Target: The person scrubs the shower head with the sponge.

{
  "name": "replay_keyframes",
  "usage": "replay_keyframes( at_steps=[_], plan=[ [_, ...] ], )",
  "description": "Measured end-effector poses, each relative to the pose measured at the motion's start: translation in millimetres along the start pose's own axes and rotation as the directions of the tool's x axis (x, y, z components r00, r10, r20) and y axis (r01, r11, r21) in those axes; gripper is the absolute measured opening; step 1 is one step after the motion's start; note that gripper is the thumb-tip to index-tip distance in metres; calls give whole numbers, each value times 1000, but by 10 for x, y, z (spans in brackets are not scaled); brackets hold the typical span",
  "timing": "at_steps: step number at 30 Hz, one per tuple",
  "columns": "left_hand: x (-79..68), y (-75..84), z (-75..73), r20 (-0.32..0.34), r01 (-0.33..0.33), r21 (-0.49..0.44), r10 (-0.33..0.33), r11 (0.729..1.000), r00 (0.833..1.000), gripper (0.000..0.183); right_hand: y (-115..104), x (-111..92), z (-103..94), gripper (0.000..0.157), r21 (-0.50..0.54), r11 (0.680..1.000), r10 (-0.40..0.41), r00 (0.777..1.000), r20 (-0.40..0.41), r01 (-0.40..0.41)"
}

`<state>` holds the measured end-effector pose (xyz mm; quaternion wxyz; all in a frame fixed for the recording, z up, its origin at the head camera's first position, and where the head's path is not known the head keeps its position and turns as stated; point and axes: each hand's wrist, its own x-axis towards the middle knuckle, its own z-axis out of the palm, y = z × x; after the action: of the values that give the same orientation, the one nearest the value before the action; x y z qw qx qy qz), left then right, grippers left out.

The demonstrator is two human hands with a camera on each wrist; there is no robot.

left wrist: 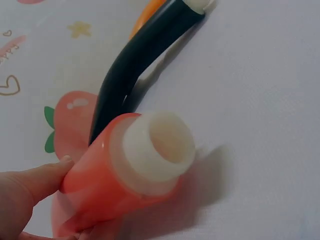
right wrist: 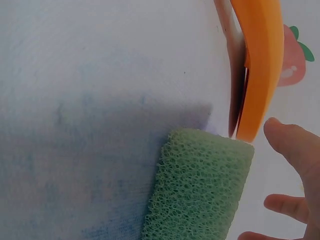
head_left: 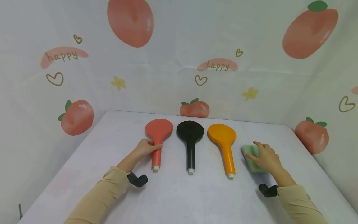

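My left hand (head_left: 145, 148) grips the handle of a red shower head (head_left: 158, 128), thumb across it and fingers around the far side. In the left wrist view, the red handle's hollow white end (left wrist: 160, 145) points toward the camera. My right hand (head_left: 265, 158) hovers over a green sponge (head_left: 254, 166), fingers spread and thumb apart. The right wrist view has the porous sponge (right wrist: 200, 185) on the table, with the thumb (right wrist: 290, 145) off to its right and a gap between them.
A black shower head (head_left: 190, 132) and an orange shower head (head_left: 222, 133) lie between my hands, their white ends toward me. All rest on a white-covered table (head_left: 195, 199). Behind it hangs a white cloth (head_left: 173, 84) printed with fruit. A dark wrist camera sits under each forearm.
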<state>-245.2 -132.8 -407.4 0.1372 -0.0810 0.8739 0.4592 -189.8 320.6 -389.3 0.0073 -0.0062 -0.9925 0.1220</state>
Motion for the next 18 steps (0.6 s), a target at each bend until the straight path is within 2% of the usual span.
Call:
replay_keyframes(
  at_steps=[5, 9, 15, 18],
  plan=[
    [-96, 29, 3, -17, -51, -63, 50, 997, 999, 60, -4, -11, 8, 78, 0, 1000, 10, 1000, 13, -10],
    [-226, 85, 49, -34, -142, -124, 138, 982, 990, 57, -5, -20, 10, 78, -1, 1000, 28, 999, 36, -28],
    [-450, 207, 173, -69, -295, -160, 288, 942, 955, 50, -2, -20, 26, 84, -1, 998, 58, 994, 89, -59],
    [-537, 262, 239, -88, -343, -160, 333, 926, 939, 49, 11, -10, 54, 88, 5, 998, 62, 992, 108, -63]
  ],
)
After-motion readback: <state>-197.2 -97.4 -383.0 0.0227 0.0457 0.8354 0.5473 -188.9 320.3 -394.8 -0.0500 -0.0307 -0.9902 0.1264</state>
